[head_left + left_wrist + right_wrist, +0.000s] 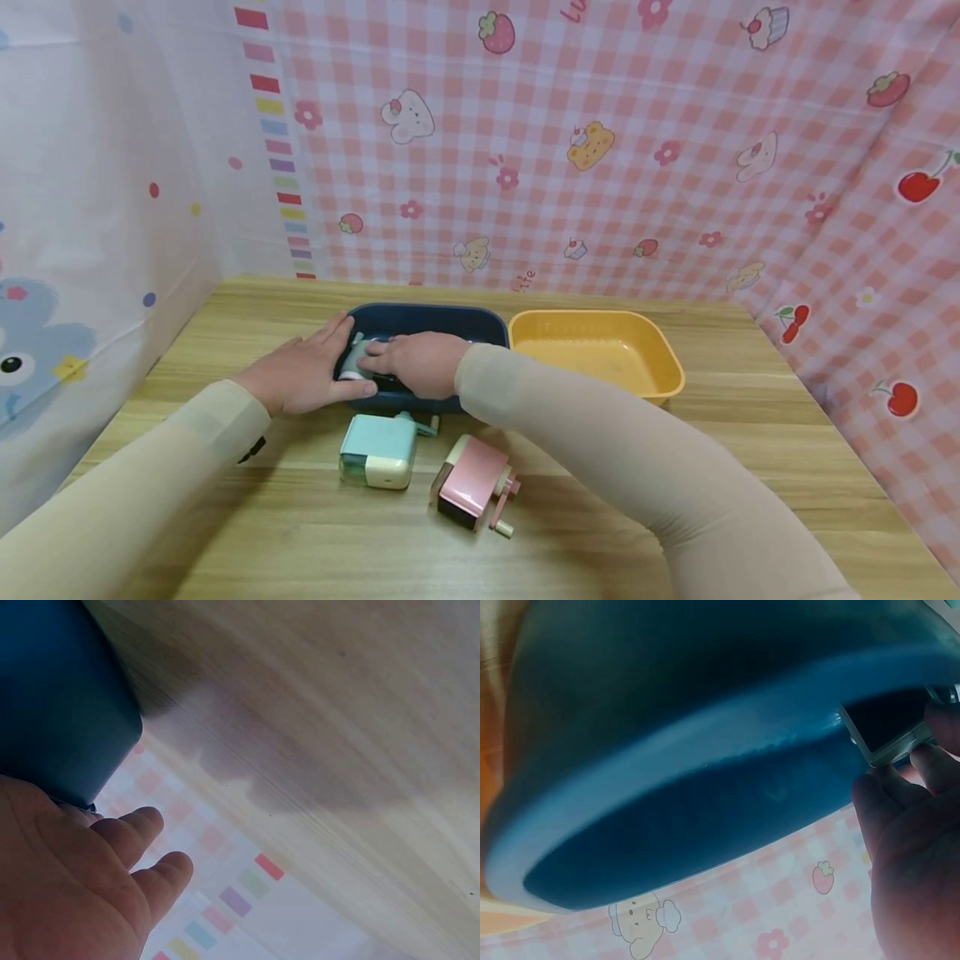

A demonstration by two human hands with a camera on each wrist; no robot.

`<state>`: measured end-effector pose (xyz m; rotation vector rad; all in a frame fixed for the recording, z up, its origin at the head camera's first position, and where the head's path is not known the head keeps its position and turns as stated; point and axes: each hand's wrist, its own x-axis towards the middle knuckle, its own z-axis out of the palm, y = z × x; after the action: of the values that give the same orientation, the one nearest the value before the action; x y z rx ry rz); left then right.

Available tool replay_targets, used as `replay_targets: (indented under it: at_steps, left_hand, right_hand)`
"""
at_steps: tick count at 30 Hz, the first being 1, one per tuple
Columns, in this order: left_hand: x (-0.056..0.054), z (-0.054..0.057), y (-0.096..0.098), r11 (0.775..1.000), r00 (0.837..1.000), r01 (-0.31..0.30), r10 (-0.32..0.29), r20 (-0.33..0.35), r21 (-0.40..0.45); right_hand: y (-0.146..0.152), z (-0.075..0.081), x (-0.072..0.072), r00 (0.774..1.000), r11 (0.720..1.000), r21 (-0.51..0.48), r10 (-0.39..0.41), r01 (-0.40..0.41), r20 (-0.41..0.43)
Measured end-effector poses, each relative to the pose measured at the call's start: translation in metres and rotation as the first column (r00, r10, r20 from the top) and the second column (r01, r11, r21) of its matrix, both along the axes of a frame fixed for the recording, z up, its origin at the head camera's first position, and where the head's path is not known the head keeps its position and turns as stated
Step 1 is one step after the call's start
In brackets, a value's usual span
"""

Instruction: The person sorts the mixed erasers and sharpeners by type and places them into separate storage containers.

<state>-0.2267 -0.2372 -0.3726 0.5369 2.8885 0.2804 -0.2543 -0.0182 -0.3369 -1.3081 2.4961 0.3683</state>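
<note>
Inside the navy basket, at its left end, lies a grey-blue crank pencil sharpener. My right hand reaches into the basket and holds this sharpener; in the right wrist view its fingers lie around the dark-faced sharpener body. My left hand rests at the basket's left end, fingers extended along the rim and thumb towards the front wall. In front of the basket stand a mint-green pencil sharpener and a pink pencil sharpener, each with a crank.
A yellow basket stands right beside the navy one. Both baskets are on a wood-grain table. Pink checked cloth hangs behind the table and on the right, and a white printed cloth hangs on the left.
</note>
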Motion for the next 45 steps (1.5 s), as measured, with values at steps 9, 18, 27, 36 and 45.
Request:
replay_targets:
  at_steps: [9,18,27,36,45]
  left_hand:
    - [-0.002,0.0,0.001,1.0,1.0,0.002,-0.002,-0.002,-0.004]
    - [-0.002,-0.002,0.0,1.0,1.0,0.007,-0.007,-0.007,-0.017]
    - [-0.002,-0.003,0.001,1.0,1.0,0.002,-0.002,-0.012,-0.013]
    - [-0.001,-0.002,0.002,1.0,1.0,0.003,-0.004,-0.007,-0.007]
    - [0.001,-0.001,0.002,1.0,1.0,0.003,-0.003,-0.009,0.003]
  right_hand:
    - [0.001,0.002,-0.001,1.0,1.0,-0.001,-0.003,0.003,0.016]
    - [0.015,0.004,0.0,0.999,0.996,-0.074,-0.038,0.04,0.027]
    - [0.035,0.005,0.001,0.999,0.992,-0.124,-0.039,0.038,-0.005]
    - [0.051,0.011,0.009,0.999,0.985,-0.173,-0.028,0.021,-0.035]
    - [0.071,0.012,0.022,0.992,0.961,-0.275,0.004,-0.04,-0.13]
